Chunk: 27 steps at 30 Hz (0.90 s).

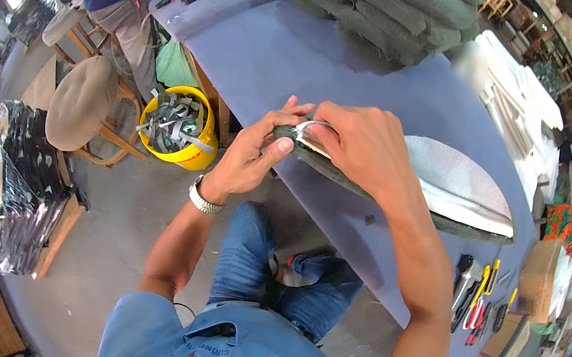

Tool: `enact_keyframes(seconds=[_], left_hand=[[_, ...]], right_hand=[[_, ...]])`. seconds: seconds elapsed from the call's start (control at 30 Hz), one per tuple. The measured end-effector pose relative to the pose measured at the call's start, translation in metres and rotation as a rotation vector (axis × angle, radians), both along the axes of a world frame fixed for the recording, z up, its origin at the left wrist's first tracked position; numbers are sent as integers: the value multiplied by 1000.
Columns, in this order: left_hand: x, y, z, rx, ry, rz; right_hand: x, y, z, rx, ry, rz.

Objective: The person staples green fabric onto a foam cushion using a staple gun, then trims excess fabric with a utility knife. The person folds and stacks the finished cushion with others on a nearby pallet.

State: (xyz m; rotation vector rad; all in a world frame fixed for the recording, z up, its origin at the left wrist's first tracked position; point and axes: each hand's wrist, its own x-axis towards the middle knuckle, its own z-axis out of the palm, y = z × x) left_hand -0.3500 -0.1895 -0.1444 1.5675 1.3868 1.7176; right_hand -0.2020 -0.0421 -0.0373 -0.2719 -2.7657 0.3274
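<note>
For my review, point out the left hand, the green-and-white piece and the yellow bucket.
Left hand (250, 150): head view, middle of the hand.
Green-and-white piece (461, 177): head view, pale face.
Yellow bucket (197, 158): head view, outer wall.

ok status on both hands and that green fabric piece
Left hand gripping tip of green fabric piece. Right hand pinching pale edging. Tools lie apart, off right.

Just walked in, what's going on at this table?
The person's left hand holds the end of a dark green and white padded piece, while the right hand pinches a pale strip there. A dark green stack sits farther back on the blue table; a yellow bucket of scraps stands beside it.
</note>
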Motion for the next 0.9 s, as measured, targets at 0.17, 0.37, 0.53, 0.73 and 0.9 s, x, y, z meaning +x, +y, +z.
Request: enact_keyframes(seconds=[0.17, 0.37, 0.53, 0.73, 0.9], left_hand=[[10, -9, 3, -23, 1, 54], [11, -14, -7, -24, -30, 74], [29, -3, -10, 51, -19, 182], [35, 10, -2, 20, 48, 322], [35, 9, -9, 23, 49, 362]], right_hand=[[-7, -7, -4, 26, -73, -17], [-6, -16, -10, 112, -44, -6], [1, -13, -17, 92, 14, 32], [-1, 5, -12, 200, 57, 161], [-9, -6, -21, 274, 137, 152]])
